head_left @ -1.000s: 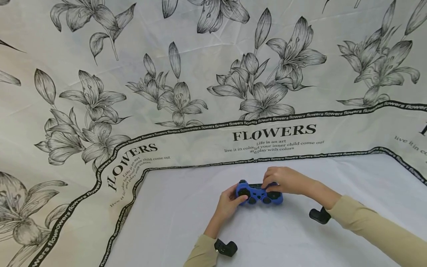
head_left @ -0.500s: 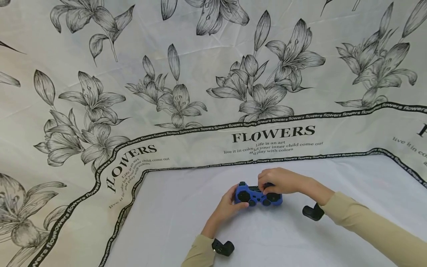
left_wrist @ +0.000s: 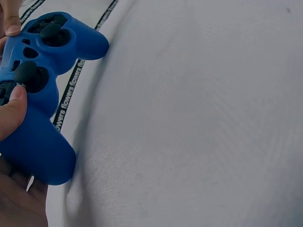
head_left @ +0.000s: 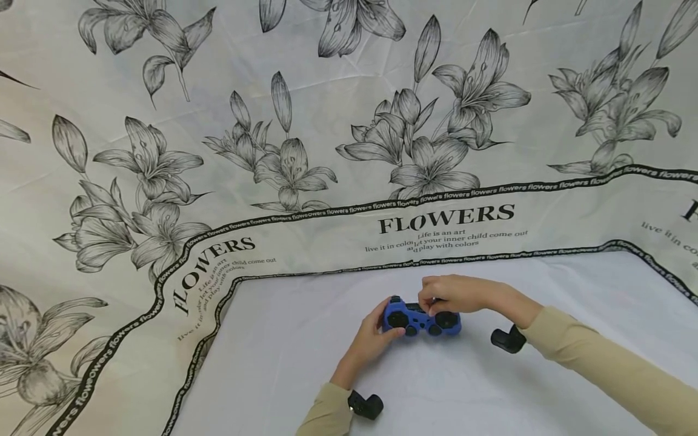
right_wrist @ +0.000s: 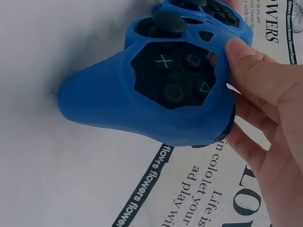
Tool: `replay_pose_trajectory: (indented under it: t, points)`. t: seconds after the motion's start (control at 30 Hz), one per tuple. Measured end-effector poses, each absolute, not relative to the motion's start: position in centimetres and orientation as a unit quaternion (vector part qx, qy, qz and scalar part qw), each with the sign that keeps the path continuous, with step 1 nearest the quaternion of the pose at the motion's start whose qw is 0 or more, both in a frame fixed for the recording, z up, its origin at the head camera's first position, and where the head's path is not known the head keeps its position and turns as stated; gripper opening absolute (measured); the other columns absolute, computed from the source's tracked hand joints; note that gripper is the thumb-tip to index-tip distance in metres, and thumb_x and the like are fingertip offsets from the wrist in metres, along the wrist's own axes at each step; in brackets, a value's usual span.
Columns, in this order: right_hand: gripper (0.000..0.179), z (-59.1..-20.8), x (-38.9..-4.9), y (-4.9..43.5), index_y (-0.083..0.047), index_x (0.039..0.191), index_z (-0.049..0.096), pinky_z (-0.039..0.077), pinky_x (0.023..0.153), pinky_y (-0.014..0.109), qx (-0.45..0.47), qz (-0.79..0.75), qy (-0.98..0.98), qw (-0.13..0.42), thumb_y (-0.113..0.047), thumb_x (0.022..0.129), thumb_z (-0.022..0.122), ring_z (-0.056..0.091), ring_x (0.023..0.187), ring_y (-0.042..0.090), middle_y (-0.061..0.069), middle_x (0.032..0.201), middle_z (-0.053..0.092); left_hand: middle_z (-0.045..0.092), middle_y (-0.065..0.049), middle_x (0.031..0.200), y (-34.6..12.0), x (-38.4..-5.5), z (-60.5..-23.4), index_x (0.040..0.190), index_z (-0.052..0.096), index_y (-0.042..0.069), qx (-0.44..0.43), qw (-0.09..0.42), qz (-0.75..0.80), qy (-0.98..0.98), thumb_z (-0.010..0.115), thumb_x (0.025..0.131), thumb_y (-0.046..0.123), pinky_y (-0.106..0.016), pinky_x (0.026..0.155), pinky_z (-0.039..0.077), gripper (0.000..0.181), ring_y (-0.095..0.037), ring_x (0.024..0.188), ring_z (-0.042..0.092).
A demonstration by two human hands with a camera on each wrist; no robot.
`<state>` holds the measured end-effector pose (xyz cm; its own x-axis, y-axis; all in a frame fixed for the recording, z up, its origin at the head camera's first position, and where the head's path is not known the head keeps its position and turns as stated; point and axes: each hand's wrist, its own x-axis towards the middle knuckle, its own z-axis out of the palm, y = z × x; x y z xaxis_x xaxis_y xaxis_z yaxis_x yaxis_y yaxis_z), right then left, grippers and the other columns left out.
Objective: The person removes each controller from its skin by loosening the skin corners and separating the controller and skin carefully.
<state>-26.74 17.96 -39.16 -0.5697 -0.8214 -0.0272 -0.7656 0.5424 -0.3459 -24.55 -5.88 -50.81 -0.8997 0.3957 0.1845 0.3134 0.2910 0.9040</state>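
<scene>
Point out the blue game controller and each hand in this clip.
Blue game controller (head_left: 422, 324), head view: front face, between the two thumbsticks.
Left hand (head_left: 371, 338), head view: near the base of the thumb.
Right hand (head_left: 460, 293), head view: back of the hand.

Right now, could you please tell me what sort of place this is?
Probably an indoor, cloth-draped spot, perhaps arranged for recording: a white surface, flower-printed fabric beyond it, and a black device at each wrist. Wider surroundings are out of view.
</scene>
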Motion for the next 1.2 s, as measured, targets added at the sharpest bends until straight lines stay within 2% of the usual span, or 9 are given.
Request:
replay_pose_trajectory:
  t: [0.2, 0.33, 0.43, 0.67, 0.8, 0.9, 1.07, 1.2]
  points:
    - [0.013, -37.9, -26.6, 17.0, -0.023, 0.077, 0.062, 0.040, 0.063, 0.018, -0.467, -0.065, 0.879, 0.070, -0.018, 0.085, 0.072, 0.040, 0.065, 0.000, -0.012, 0.077, 0.049, 0.050, -0.014, 0.143, -5.9, -24.8, -50.6, 0.146, 0.037, 0.004, 0.216, 0.049, 0.552, 0.804, 0.069, 0.089, 0.020, -0.042, 0.110, 0.038, 0.067, -0.026, 0.133, 0.048]
    - [0.010, -37.3, -26.6, 16.3, -0.019, 0.077, 0.068, 0.042, 0.062, 0.019, -0.476, -0.006, 0.878, 0.054, -0.015, 0.079, 0.077, 0.041, 0.065, 0.001, -0.012, 0.075, 0.055, 0.049, -0.012, 0.144, -5.9, -24.9, -50.6, 0.146, 0.036, 0.004, 0.213, 0.060, 0.545, 0.809, 0.068, 0.090, 0.025, -0.041, 0.110, 0.039, 0.068, -0.025, 0.132, 0.048]
    - [0.009, -37.1, -26.7, 15.9, -0.018, 0.078, 0.070, 0.043, 0.062, 0.020, -0.479, 0.016, 0.876, 0.061, -0.012, 0.078, 0.077, 0.043, 0.067, 0.002, -0.011, 0.074, 0.057, 0.049, -0.012, 0.144, -6.0, -25.0, -50.6, 0.146, 0.036, 0.005, 0.216, 0.060, 0.541, 0.811, 0.068, 0.090, 0.027, -0.039, 0.109, 0.039, 0.068, -0.024, 0.130, 0.050]
    - [0.018, -37.3, -27.1, 16.3, -0.017, 0.072, 0.061, 0.043, 0.068, 0.020, -0.470, -0.062, 0.870, 0.135, -0.006, 0.083, 0.071, 0.048, 0.072, 0.008, -0.010, 0.075, 0.054, 0.052, -0.012, 0.141, -6.1, -25.1, -50.9, 0.145, 0.037, 0.005, 0.235, 0.047, 0.530, 0.813, 0.068, 0.090, 0.024, -0.037, 0.106, 0.042, 0.067, -0.024, 0.127, 0.053]
    - [0.018, -37.7, -27.6, 16.7, -0.015, 0.073, 0.061, 0.042, 0.065, 0.018, -0.483, -0.121, 0.853, 0.157, -0.004, 0.085, 0.069, 0.046, 0.066, 0.003, -0.011, 0.070, 0.054, 0.052, -0.012, 0.141, -6.0, -25.1, -50.9, 0.145, 0.037, 0.006, 0.237, 0.035, 0.526, 0.816, 0.068, 0.089, 0.022, -0.040, 0.106, 0.042, 0.066, -0.025, 0.127, 0.053]
    - [0.018, -37.9, -27.8, 16.9, -0.015, 0.073, 0.061, 0.045, 0.064, 0.019, -0.501, -0.149, 0.839, 0.150, -0.004, 0.083, 0.070, 0.045, 0.064, -0.002, -0.013, 0.068, 0.055, 0.052, -0.013, 0.141, -5.9, -25.0, -50.9, 0.145, 0.038, 0.005, 0.245, 0.023, 0.520, 0.818, 0.068, 0.089, 0.021, -0.042, 0.105, 0.043, 0.065, -0.027, 0.125, 0.054]
    - [0.019, -38.4, -28.2, 17.2, -0.018, 0.072, 0.061, 0.051, 0.072, 0.026, -0.528, -0.171, 0.822, 0.126, -0.005, 0.080, 0.072, 0.051, 0.069, -0.005, -0.014, 0.069, 0.060, 0.053, -0.013, 0.140, -5.8, -25.0, -50.7, 0.144, 0.038, 0.005, 0.248, 0.017, 0.508, 0.824, 0.069, 0.089, 0.022, -0.041, 0.105, 0.044, 0.065, -0.027, 0.124, 0.055]
    - [0.019, -38.7, -28.4, 17.2, -0.017, 0.071, 0.061, 0.051, 0.069, 0.027, -0.539, -0.182, 0.814, 0.120, -0.004, 0.079, 0.072, 0.049, 0.066, -0.005, -0.013, 0.066, 0.060, 0.054, -0.014, 0.139, -5.9, -24.8, -50.2, 0.144, 0.039, 0.005, 0.251, 0.020, 0.506, 0.825, 0.069, 0.089, 0.020, -0.041, 0.105, 0.044, 0.064, -0.028, 0.124, 0.055]
